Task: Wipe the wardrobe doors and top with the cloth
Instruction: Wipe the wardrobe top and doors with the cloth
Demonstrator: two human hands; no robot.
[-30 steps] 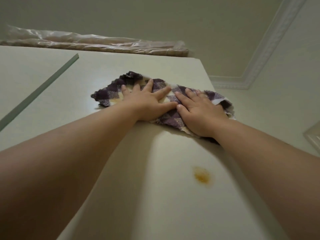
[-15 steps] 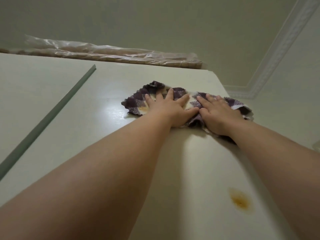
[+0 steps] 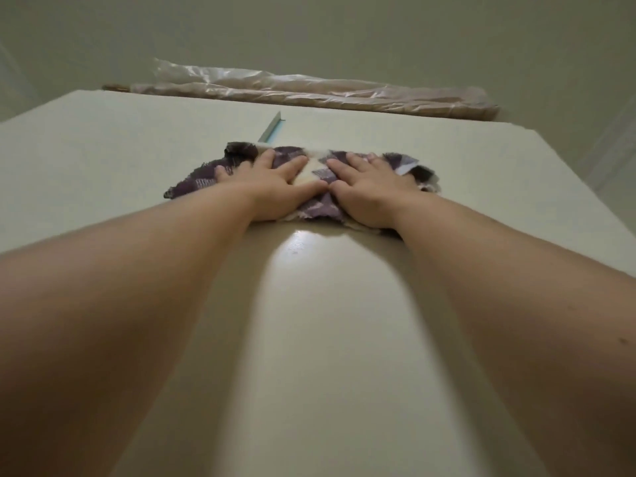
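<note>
left grip (image 3: 272,191) released, fingers straight, pressing flat on cloth (image 3: 203,182) | right grip (image 3: 370,194) just beside it, released too, palm down on cloth | cloth spread against wardrobe door (image 3: 327,321), just above frame centre | plastic-wrapped roll (image 3: 309,94) across upper frame

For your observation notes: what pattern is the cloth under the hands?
Purple-and-cream checked woven cloth; head view.

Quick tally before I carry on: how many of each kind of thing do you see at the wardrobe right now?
Hands: 2 (left hand, right hand)
Cloth: 1, pressed flat under both hands
Wardrobe: 1
Plastic bundle: 1, on the wardrobe top
Strip: 1, at the door edge
Total: 6
</note>
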